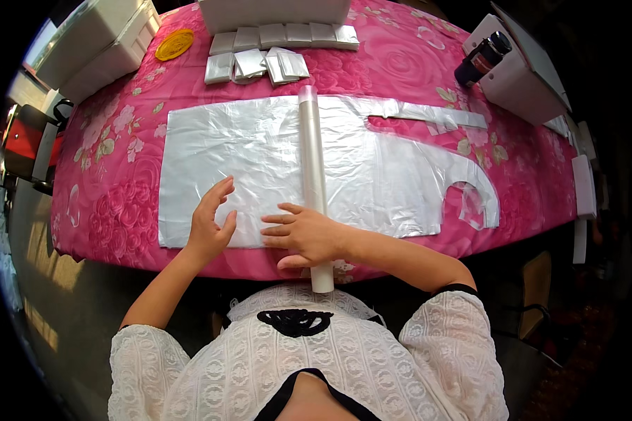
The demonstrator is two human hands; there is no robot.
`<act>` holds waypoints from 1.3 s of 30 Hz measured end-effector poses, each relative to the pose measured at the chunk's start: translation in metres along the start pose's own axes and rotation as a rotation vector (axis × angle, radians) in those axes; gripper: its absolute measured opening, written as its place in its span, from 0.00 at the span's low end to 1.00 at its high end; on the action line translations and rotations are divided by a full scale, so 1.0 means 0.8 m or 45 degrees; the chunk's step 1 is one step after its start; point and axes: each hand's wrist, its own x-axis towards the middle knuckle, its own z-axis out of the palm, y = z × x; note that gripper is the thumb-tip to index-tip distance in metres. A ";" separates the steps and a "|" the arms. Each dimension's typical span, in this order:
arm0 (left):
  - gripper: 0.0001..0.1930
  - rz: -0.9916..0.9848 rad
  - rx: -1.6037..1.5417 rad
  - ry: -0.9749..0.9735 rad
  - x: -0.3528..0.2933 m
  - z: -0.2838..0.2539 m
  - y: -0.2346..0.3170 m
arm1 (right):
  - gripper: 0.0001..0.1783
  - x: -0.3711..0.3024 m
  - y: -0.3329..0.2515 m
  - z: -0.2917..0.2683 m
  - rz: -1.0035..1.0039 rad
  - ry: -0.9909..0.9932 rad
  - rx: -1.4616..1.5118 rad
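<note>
A thin, shiny, translucent plastic sheet (379,182) lies spread on the table, with strap-like cut-outs at its right end like those of a disposable apron. Across its middle, from far to near, rests a long pale tube (314,151) that looks like a roll of plastic film. The tube's near end juts past the table's front edge. My right hand (305,235) reaches over the near part of the tube, fingers spread and palm down. Whether it presses on the tube I cannot tell. To its left, my left hand (212,219) hovers at the sheet's near part, thumb and fingers apart, holding nothing.
Several flat, square folded plastic packets (288,64) sit at the far side, before a white box (274,10). A yellow round piece (174,45) lies far left, near white foam boxes (105,52). A dark bottle (483,59) stands far right beside another white box (516,77). Pink floral cloth (119,210) covers the table.
</note>
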 end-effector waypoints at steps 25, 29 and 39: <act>0.28 -0.353 0.075 0.496 -0.121 -0.077 -0.015 | 0.29 0.249 0.040 0.051 -0.132 0.113 -0.085; 0.26 -0.602 0.177 0.358 -0.134 -0.085 -0.017 | 0.27 0.239 0.067 0.059 -0.202 0.184 -0.160; 0.29 -1.097 -0.551 0.229 -0.169 -0.078 -0.020 | 0.46 0.294 0.015 0.114 0.468 0.614 0.047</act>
